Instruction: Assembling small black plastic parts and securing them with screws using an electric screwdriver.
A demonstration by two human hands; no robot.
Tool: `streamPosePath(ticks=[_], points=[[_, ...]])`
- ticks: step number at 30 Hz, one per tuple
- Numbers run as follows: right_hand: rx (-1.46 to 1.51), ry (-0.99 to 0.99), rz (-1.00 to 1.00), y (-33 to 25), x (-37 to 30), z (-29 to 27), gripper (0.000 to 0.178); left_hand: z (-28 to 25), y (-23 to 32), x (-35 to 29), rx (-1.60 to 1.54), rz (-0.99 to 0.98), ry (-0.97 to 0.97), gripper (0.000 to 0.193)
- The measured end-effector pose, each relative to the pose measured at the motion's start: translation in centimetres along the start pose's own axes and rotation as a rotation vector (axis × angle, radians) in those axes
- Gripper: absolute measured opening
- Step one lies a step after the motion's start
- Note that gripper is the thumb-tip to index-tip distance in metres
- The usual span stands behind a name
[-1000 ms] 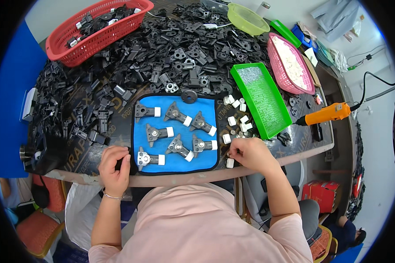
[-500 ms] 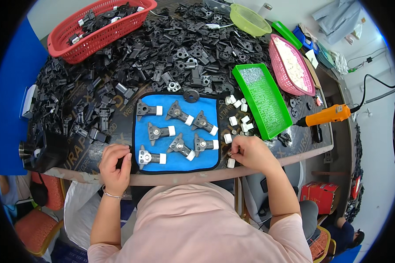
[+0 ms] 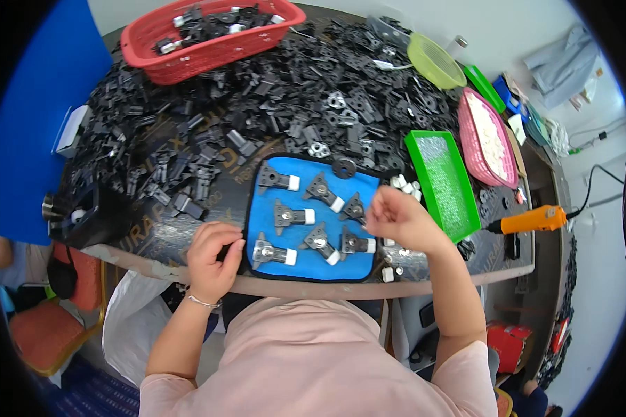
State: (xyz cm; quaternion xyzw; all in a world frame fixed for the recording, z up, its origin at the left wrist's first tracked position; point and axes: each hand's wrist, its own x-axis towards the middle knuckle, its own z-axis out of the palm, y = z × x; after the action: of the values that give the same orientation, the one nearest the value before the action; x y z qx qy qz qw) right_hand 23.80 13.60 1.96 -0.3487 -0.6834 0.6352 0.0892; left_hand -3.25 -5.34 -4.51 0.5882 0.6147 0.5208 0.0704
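The right hand (image 3: 405,219) is over the right border of a blue mat (image 3: 306,265), its fingers in a narrow pinch; whether they hold anything I cannot tell. Just left of them lies a black bracket (image 3: 353,207), with six more brackets (image 3: 278,251) spread further left on the mat. Right of these fingers stands a green tray (image 3: 468,233). The left hand (image 3: 212,260) has its fingers loosely curled beside the mat's left edge; their grip is unclear.
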Motion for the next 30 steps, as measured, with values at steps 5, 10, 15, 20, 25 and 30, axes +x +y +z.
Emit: streamPosePath(ticks=[5,10,15,20,25,30], points=[[-0.277,0.000,-0.161,-2.0,11.0,5.3,0.024,0.0,-0.3,-0.1,-0.028,0.008,0.032,0.010],[-0.620,0.096,-0.015,-4.0,14.8,6.9,0.028,-0.2,-0.2,-0.3,-0.022,0.000,0.047,0.010],[-0.643,0.120,-0.022,-3.7,15.2,7.1,0.028,-0.5,-0.4,0.0,-0.061,-0.018,0.009,0.010],[-0.578,0.132,-0.050,-3.8,15.1,7.2,0.023,-0.5,-0.4,0.1,-0.072,-0.017,0.014,0.010],[-0.648,0.152,-0.135,-4.3,13.9,7.3,0.028,-0.3,-0.3,0.3,-0.082,-0.001,0.000,0.009],[-0.512,0.297,-0.196,-3.5,11.8,3.2,0.025,-0.4,-0.2,-0.1,-0.036,-0.005,0.007,0.009]])
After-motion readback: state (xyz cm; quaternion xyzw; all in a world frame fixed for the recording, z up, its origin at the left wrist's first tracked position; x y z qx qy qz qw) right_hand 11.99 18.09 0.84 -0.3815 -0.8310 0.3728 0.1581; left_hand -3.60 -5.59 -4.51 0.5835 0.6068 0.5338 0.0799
